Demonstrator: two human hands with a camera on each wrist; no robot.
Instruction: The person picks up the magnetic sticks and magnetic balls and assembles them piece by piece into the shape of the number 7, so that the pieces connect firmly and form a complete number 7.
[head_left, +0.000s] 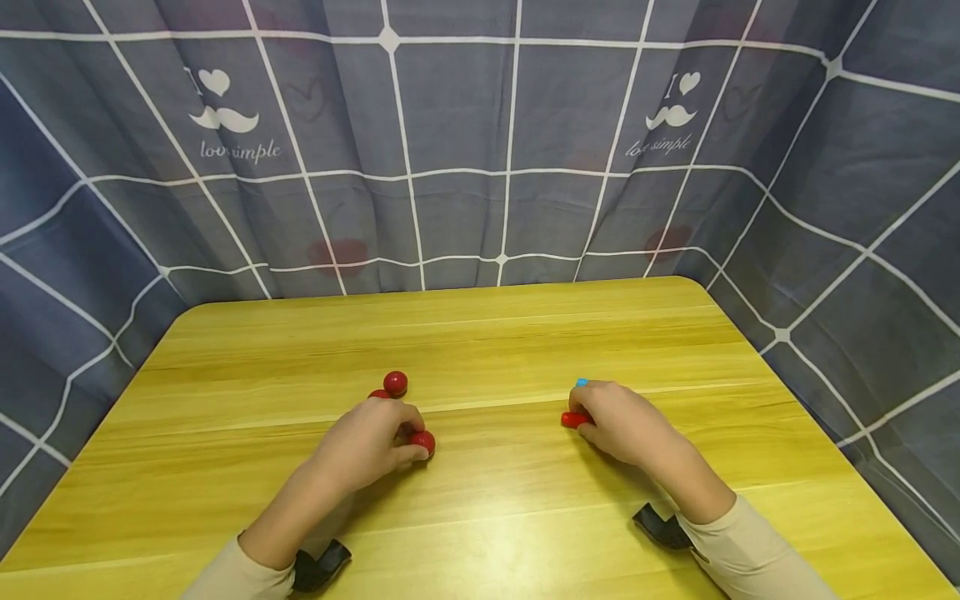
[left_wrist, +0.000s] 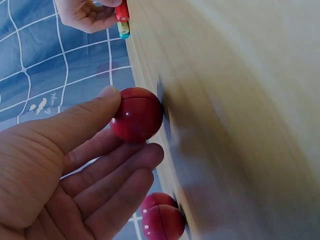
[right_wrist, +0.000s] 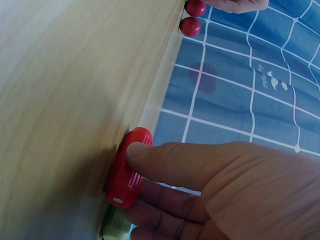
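Observation:
My left hand [head_left: 367, 446] pinches a shiny red ball [head_left: 423, 443] just at the tabletop, thumb on one side and fingertips on the other. A seam runs round that ball [left_wrist: 137, 115] in the left wrist view. Two more red balls lie beyond this hand, one in full sight [head_left: 395, 382] and one partly covered by the knuckles. Over on the right, my right hand [head_left: 618, 421] grips a small red cylinder [right_wrist: 129, 167] with ribbed grooves. Beside it lies a green piece [right_wrist: 116, 222], mostly hidden by the fingers. A blue end [head_left: 581, 382] shows past the fingertips.
The wood-grain table [head_left: 480, 342] has rounded far corners. A grey-blue checked curtain [head_left: 457, 108] hangs along its back and sides. Black straps [head_left: 318, 567] sit at both wrists, near the beige sleeves.

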